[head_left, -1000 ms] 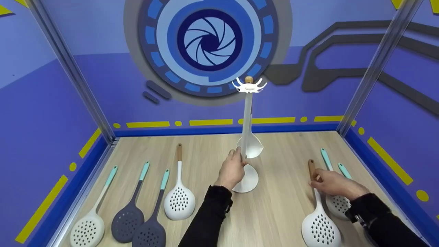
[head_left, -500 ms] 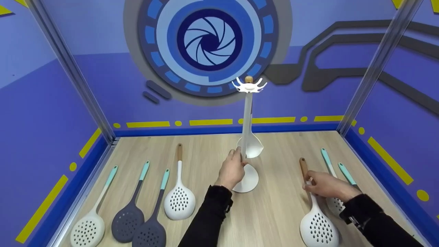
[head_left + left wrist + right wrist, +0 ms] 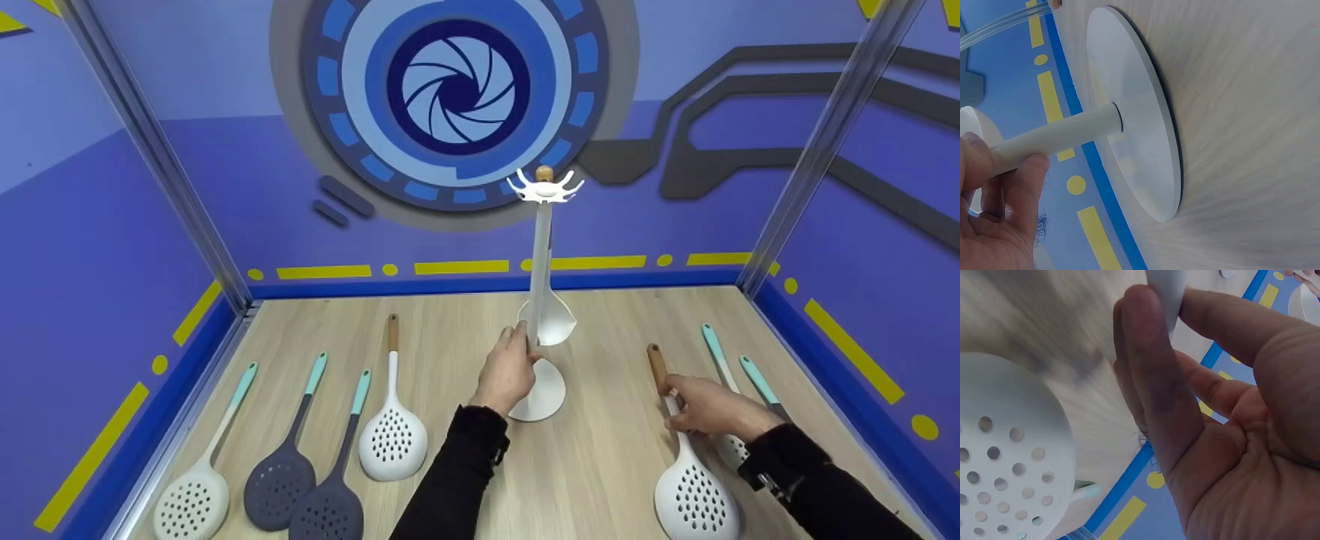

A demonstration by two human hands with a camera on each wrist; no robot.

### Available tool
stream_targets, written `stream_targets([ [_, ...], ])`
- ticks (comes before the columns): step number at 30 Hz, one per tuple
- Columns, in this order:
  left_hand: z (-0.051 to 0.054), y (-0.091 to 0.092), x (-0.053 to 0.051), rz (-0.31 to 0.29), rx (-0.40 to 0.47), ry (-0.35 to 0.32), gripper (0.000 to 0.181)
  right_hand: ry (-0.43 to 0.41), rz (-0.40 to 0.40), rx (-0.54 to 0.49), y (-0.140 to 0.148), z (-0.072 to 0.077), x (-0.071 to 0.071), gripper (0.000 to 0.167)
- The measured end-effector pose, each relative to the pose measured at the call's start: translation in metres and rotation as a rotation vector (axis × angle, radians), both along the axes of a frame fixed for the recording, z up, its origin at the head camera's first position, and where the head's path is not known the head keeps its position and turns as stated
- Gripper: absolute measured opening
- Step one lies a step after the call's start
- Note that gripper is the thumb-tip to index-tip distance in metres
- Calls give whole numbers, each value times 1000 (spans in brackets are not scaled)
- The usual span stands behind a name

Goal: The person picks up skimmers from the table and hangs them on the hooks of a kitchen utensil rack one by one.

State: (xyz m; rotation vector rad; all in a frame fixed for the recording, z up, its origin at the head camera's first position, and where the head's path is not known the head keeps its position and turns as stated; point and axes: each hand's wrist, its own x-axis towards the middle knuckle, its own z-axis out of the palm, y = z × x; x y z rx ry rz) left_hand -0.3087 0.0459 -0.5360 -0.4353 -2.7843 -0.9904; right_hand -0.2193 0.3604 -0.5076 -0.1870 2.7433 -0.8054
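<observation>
My left hand point(image 3: 506, 371) grips the white pole point(image 3: 1067, 132) of an upright utensil stand, just above its round base point(image 3: 1134, 112). White curved hooks point(image 3: 545, 193) and a wooden knob top the stand. A white ladle point(image 3: 557, 322) hangs at its far side, its handle mostly hidden behind the pole. At the right, my right hand point(image 3: 716, 409) pinches a white skimmer point(image 3: 697, 499) by its shaft, just below the brown handle. Its perforated head points toward me. The right wrist view shows the shaft between thumb and fingers, with the holed head point(image 3: 1010, 450) at left.
On the wooden table point(image 3: 592, 465) at left lie a cream skimmer point(image 3: 191, 502), two dark grey skimmers point(image 3: 280, 487) and a white skimmer point(image 3: 392, 442). Two mint-handled utensils point(image 3: 712, 345) lie right, partly behind my right hand. Printed panels point(image 3: 202, 202) enclose the table.
My right hand has moved left with the skimmer, away from the mint-handled utensils, fast at first and then only slightly. The left hand and the stand have stayed put.
</observation>
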Motion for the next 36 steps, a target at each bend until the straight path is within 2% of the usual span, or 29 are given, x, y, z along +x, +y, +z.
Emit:
stream_targets([
  [12,-1,1,-1,6,-6,-3,55,-32,-30,-12,-6,2,-1,53],
  [18,-1,0,0,2,-7,5,61,-57,-37,-48,-9,4,0,58],
  [23,-3,0,0,-3,-10,31,63,-42,-27,-81,-11,6,0,65],
  [30,-2,0,-1,1,-12,21,62,-26,-39,-102,-15,10,-2,74],
  [36,-2,0,-1,1,-15,25,61,0,-41,-100,-17,15,-6,75],
])
